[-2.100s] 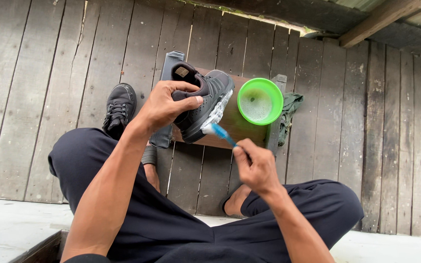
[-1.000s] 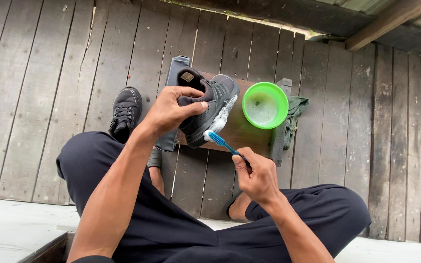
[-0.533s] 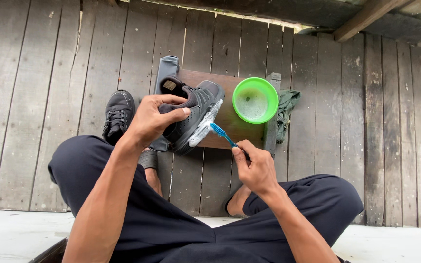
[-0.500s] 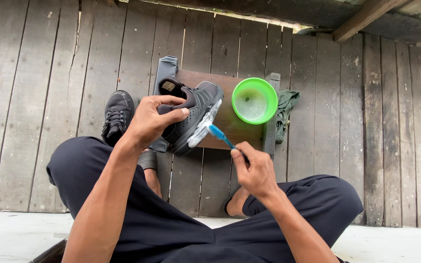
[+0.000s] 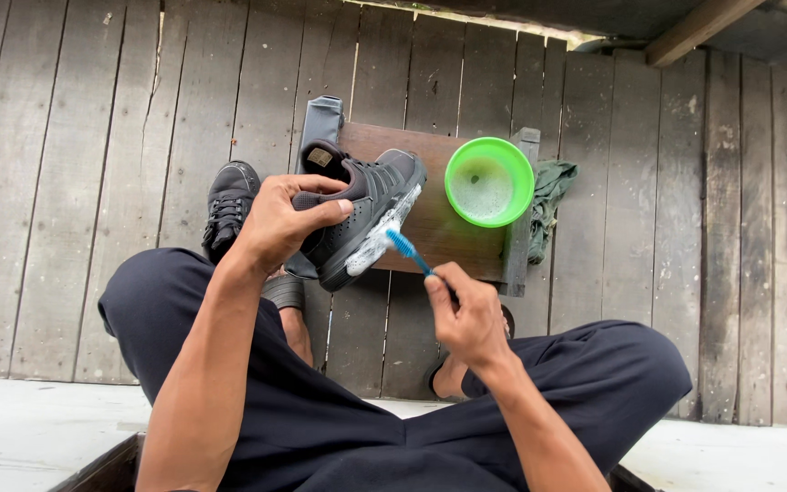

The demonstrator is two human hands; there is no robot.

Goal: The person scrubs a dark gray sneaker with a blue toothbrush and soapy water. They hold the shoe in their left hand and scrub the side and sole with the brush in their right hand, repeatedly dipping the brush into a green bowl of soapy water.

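A small tan label (image 5: pixel 321 157) sits on the black shoe's (image 5: pixel 371 196) tongue (at ten o'clock from the green bowl (image 5: pixel 489 182)); nothing else qualifies.

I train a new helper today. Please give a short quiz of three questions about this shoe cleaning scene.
1. True or false: the left hand holds the dark shoe.
2. What does the right hand hold? A. sponge B. blue toothbrush C. cloth
3. What stands on the brown stool beside the shoe?

Key: 1 true. 2 B. 3 A green bowl with foamy water.
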